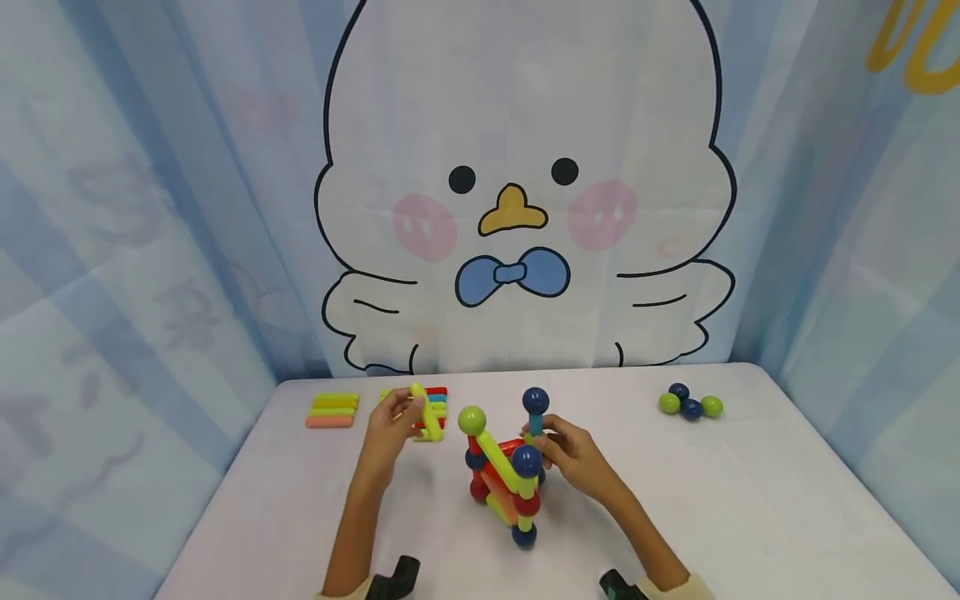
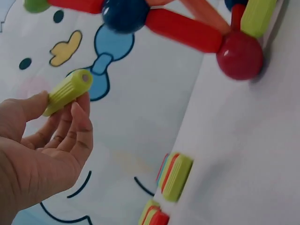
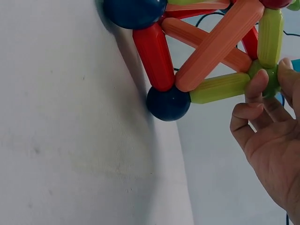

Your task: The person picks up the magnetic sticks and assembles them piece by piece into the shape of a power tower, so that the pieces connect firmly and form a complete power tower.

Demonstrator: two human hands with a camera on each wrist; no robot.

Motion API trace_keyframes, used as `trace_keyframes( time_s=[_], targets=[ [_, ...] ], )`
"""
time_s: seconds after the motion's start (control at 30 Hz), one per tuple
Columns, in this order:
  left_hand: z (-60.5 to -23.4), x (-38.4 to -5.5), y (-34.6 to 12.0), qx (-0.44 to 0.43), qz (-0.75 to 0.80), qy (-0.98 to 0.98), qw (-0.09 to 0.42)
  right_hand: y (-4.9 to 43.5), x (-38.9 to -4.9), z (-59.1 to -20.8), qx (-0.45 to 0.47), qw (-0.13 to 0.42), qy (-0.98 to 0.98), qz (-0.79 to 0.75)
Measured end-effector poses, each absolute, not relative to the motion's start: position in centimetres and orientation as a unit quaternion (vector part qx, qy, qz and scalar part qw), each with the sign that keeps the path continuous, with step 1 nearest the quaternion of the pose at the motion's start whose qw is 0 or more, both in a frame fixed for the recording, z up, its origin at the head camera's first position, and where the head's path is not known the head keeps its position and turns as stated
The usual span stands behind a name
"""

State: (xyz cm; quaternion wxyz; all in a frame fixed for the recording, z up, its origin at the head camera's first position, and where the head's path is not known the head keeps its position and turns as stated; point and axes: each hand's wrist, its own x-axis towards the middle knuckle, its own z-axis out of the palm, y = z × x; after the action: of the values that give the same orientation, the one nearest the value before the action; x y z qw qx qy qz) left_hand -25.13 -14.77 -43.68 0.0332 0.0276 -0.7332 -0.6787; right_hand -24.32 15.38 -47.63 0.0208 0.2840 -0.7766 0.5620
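Observation:
My left hand (image 1: 395,429) pinches a yellow-green ribbed rod (image 2: 68,92) between thumb and fingers, raised above the table, left of the structure. A frame of coloured rods and balls stands mid-table, with a blue ball (image 1: 527,461) and a light green ball (image 1: 472,420) among its upper corners. On its right side my right hand (image 3: 274,136) grips a green ball (image 3: 265,77) between thumb and fingers. That ball joins yellow-green rods (image 3: 220,87). Orange rods (image 3: 220,44) cross between its balls. In the head view, the fingers partly hide the gripped ball.
Behind my left hand lie rows of coloured rods (image 1: 437,400), partly hidden by it. Another small group of rods (image 1: 332,411) lies to their left. Several blue and green balls (image 1: 691,408) sit at the back right. A printed curtain (image 1: 517,333) hangs behind the table (image 1: 750,500).

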Motion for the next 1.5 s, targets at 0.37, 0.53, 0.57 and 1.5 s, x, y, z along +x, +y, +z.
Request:
trace_keyframes(
  time_s=[0.37,0.53,0.57,1.5],
  targets=[
    [-44.3,-24.2,-10.0,-0.045,-0.716,-0.696,-0.028,14.5,-24.0,-47.4,0.3,0.027,-0.783,0.544],
    [-44.7,-24.0,-9.7,-0.076,-0.707,-0.701,-0.064,14.4,-23.8,-47.4,0.288,0.014,-0.783,0.551],
    [-44.8,-24.0,-9.7,-0.08,-0.706,-0.7,-0.072,14.4,-23.8,-47.4,0.286,0.013,-0.784,0.551],
    [-45.1,-23.8,-9.7,-0.102,-0.71,-0.679,-0.16,14.0,-23.6,-47.4,0.268,0.054,-0.801,0.533]
  ],
)
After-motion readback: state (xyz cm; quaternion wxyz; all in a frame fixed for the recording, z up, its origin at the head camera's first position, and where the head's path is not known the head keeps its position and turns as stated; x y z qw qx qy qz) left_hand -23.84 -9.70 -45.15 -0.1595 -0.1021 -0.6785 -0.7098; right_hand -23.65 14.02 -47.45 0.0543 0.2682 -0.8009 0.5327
